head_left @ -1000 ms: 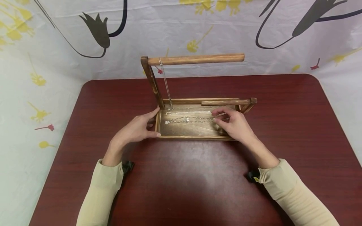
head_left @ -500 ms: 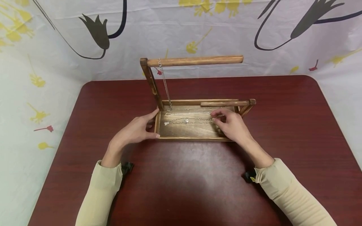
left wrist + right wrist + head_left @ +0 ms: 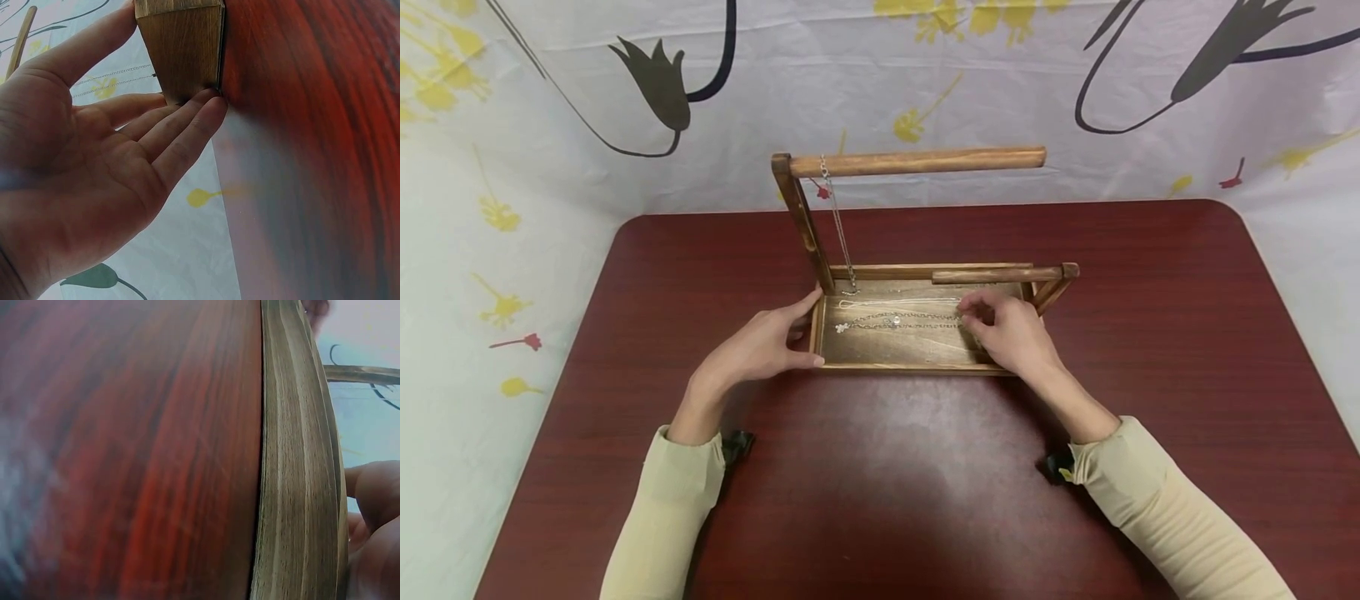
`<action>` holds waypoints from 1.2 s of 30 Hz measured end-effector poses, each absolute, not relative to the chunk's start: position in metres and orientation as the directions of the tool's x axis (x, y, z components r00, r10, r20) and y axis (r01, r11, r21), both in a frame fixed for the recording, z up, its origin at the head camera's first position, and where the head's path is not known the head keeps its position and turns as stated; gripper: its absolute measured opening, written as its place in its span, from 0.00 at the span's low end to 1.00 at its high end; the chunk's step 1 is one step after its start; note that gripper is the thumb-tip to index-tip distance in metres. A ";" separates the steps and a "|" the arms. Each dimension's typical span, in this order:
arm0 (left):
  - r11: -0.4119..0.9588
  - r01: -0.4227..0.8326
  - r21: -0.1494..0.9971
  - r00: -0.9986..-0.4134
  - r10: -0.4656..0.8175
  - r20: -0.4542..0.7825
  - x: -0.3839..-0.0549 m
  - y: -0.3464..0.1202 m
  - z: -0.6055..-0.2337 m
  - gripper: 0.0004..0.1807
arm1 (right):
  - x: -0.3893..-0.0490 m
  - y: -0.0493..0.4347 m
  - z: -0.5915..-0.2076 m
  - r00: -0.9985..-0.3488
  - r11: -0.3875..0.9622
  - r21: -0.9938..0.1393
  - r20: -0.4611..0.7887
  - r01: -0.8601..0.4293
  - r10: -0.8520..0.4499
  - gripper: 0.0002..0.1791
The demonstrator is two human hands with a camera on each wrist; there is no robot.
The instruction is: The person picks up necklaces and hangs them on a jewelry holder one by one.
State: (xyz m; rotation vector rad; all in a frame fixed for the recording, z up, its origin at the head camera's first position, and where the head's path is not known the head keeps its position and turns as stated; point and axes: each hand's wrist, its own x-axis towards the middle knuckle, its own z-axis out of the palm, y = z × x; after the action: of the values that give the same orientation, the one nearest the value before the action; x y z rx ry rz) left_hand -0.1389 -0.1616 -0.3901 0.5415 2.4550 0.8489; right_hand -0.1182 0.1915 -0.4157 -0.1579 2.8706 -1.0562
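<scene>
Looks partly done: one necklace [image 3: 838,218] hung on the upper bar [image 3: 925,162], loose necklaces [image 3: 896,320] flat in the tray [image 3: 910,367], left fingers [image 3: 802,305] spread against its end, right fingers [image 3: 982,297] narrow, grip impossible to tell.

The head camera looks forward and down from above the near side, taking in the wooden jewelry stand [image 3: 917,367], surface [image 3: 887,467] and both hands [image 3: 756,340]. The wrist cameras sit close: left facing the stand's left end, right leftward along its near wall. All three share the stand.
</scene>
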 end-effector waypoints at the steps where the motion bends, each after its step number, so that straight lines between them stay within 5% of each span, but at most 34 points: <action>1: 0.730 0.205 0.652 -0.805 0.505 -0.312 -0.139 -0.162 -0.390 0.56 | -0.118 0.191 -0.416 -0.992 0.756 -0.652 -0.044 -0.064 -0.122 0.08; 36: 0.723 0.233 0.651 -0.798 0.524 -0.297 -0.138 -0.163 -0.390 0.56 | -0.122 0.183 -0.415 -0.991 0.858 -0.511 -0.076 -0.054 -0.108 0.04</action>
State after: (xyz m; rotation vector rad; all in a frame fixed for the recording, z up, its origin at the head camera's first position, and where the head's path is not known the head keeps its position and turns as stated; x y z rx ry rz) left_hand -0.1384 -0.1626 -0.3897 0.5779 2.4586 0.8404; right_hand -0.1221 0.1835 -0.4147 -0.1283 2.9295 -0.8016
